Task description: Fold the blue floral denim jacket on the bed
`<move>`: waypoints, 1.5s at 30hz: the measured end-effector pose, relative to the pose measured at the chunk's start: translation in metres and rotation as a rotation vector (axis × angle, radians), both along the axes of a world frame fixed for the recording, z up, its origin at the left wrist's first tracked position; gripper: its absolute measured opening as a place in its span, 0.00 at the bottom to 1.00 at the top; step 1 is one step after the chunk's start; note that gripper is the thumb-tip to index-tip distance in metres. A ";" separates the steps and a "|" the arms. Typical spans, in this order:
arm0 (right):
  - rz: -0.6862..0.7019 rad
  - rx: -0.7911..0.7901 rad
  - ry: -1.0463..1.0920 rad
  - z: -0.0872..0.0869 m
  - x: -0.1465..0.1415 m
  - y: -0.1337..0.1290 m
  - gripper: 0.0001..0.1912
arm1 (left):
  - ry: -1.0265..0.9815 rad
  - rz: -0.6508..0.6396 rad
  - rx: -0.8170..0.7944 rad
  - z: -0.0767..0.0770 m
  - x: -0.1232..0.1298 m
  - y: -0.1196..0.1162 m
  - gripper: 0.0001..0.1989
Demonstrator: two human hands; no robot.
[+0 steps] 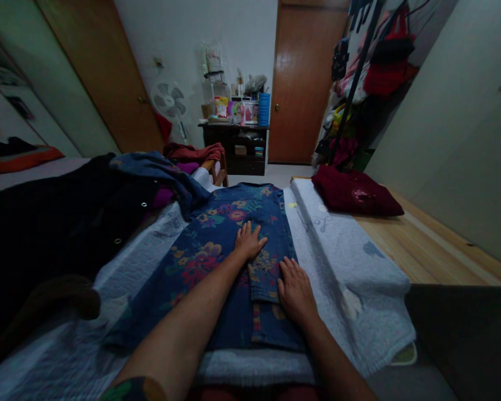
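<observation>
A dark blue garment with a floral print (204, 264) lies spread on the light grey bedding in front of me. Its right sleeve is folded down over the body, the cuff (265, 292) pointing toward me. My left hand (249, 242) rests flat on that folded sleeve, fingers spread. My right hand (297, 289) lies along the garment's right edge beside the cuff, fingers stretched out and palm down. On the left, the other sleeve (162, 172) extends out over a dark pile of clothes.
Black clothing (67, 211) with metal eyelets is heaped at the left. A folded maroon garment (357, 192) sits at the right on a wooden ledge (401, 245). Beyond the bed stand a dark cabinet (244, 153), a white fan (170, 100) and a brown door (303, 83).
</observation>
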State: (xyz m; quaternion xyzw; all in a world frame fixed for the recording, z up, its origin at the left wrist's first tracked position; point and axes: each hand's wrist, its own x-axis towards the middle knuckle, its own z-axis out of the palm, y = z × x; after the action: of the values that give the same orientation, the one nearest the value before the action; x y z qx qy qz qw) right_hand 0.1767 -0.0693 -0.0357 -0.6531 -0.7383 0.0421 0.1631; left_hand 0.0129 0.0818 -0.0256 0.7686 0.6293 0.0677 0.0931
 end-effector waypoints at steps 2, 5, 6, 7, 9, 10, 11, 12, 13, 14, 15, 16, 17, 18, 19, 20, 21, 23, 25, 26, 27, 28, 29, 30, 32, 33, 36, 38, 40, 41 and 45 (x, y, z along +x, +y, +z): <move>0.001 0.002 -0.004 0.000 0.000 0.000 0.26 | -0.002 -0.021 -0.019 -0.001 -0.004 -0.012 0.34; 0.005 0.004 -0.008 0.001 0.000 0.000 0.26 | 0.000 -0.038 -0.052 -0.001 -0.008 -0.034 0.36; 0.005 0.003 -0.010 0.001 0.000 0.000 0.26 | 0.000 -0.045 -0.057 -0.001 -0.009 -0.042 0.37; 0.004 0.002 -0.011 0.001 0.000 0.001 0.26 | 0.001 -0.057 -0.059 -0.002 -0.011 -0.050 0.37; 0.004 -0.001 -0.017 0.001 0.000 0.001 0.26 | 0.003 -0.096 -0.057 -0.002 -0.013 -0.066 0.37; 0.005 -0.001 -0.021 0.001 -0.001 0.001 0.26 | 0.003 -0.120 -0.056 -0.002 -0.015 -0.074 0.36; 0.005 -0.002 -0.024 0.001 -0.001 0.001 0.26 | 0.003 -0.143 -0.057 -0.002 -0.016 -0.082 0.36; 0.005 -0.003 -0.025 0.001 -0.001 0.001 0.26 | 0.001 -0.166 -0.061 -0.001 -0.018 -0.090 0.36; 0.004 -0.004 -0.026 0.001 0.000 0.001 0.26 | -0.003 -0.185 -0.065 0.000 -0.021 -0.097 0.37; 0.003 -0.007 -0.026 0.001 0.000 0.001 0.26 | -0.006 -0.198 -0.070 0.001 -0.023 -0.104 0.37; 0.003 -0.010 -0.027 0.001 0.000 0.001 0.26 | -0.008 -0.209 -0.077 0.002 -0.026 -0.111 0.37; 0.003 -0.013 -0.027 0.001 0.000 0.001 0.26 | -0.010 -0.217 -0.082 0.003 -0.028 -0.117 0.38; 0.003 -0.016 -0.027 0.001 0.000 0.001 0.26 | -0.011 -0.224 -0.085 0.004 -0.031 -0.122 0.38; 0.004 -0.019 -0.028 0.001 0.000 0.001 0.26 | -0.010 -0.229 -0.085 0.004 -0.033 -0.127 0.38; 0.005 -0.022 -0.029 0.001 0.000 0.001 0.26 | -0.008 -0.230 -0.080 0.003 -0.034 -0.131 0.38; 0.005 -0.026 -0.030 0.001 0.000 0.001 0.26 | -0.006 -0.229 -0.070 0.002 -0.035 -0.134 0.38; 0.006 -0.031 -0.030 0.001 0.000 0.001 0.26 | -0.004 -0.224 -0.055 0.000 -0.035 -0.137 0.38; 0.010 -0.053 -0.032 0.004 0.002 0.002 0.27 | 0.000 -0.203 -0.016 -0.003 -0.034 -0.142 0.37; 0.017 -0.095 -0.036 0.009 0.003 0.004 0.27 | 0.005 -0.182 0.031 -0.005 -0.032 -0.145 0.36; 0.019 -0.120 -0.043 0.013 0.002 0.006 0.27 | 0.007 -0.177 0.052 -0.006 -0.031 -0.146 0.36; 0.017 -0.143 -0.052 0.017 0.001 0.007 0.26 | 0.009 -0.174 0.070 -0.006 -0.030 -0.147 0.35; 0.014 -0.158 -0.061 0.021 -0.001 0.009 0.26 | 0.010 -0.173 0.085 -0.006 -0.030 -0.147 0.35; 0.012 -0.160 -0.067 0.025 -0.005 0.010 0.25 | 0.010 -0.171 0.097 -0.006 -0.029 -0.148 0.35; 0.017 -0.147 -0.068 0.028 -0.009 0.011 0.24 | 0.011 -0.171 0.104 -0.006 -0.029 -0.148 0.35; 0.048 -0.101 -0.051 0.031 -0.020 0.011 0.24 | 0.015 -0.173 0.113 -0.006 -0.030 -0.148 0.34; 0.069 -0.084 -0.042 0.030 -0.025 0.011 0.25 | 0.017 -0.177 0.116 -0.006 -0.030 -0.149 0.33; 0.115 -0.082 -0.047 0.022 -0.036 0.007 0.26 | 0.019 -0.183 0.122 -0.006 -0.030 -0.150 0.31; 0.116 -0.092 -0.059 0.016 -0.039 0.004 0.26 | 0.014 -0.180 0.127 -0.006 -0.030 -0.151 0.31; 0.113 -0.087 -0.061 0.013 -0.038 0.003 0.26 | 0.003 -0.176 0.132 -0.005 -0.030 -0.152 0.30; 0.112 -0.086 -0.059 0.012 -0.038 0.003 0.26 | -0.005 -0.178 0.135 -0.005 -0.030 -0.152 0.30; 0.118 -0.100 -0.041 0.013 -0.034 0.006 0.26 | -0.058 -0.219 0.141 -0.005 -0.032 -0.152 0.28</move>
State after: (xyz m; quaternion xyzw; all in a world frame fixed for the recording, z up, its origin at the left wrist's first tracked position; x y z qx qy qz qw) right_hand 0.1430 -0.0634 -0.0225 -0.6164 -0.7757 0.0753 0.1122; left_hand -0.0194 -0.0703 -0.0308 0.8351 0.5323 0.1233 0.0640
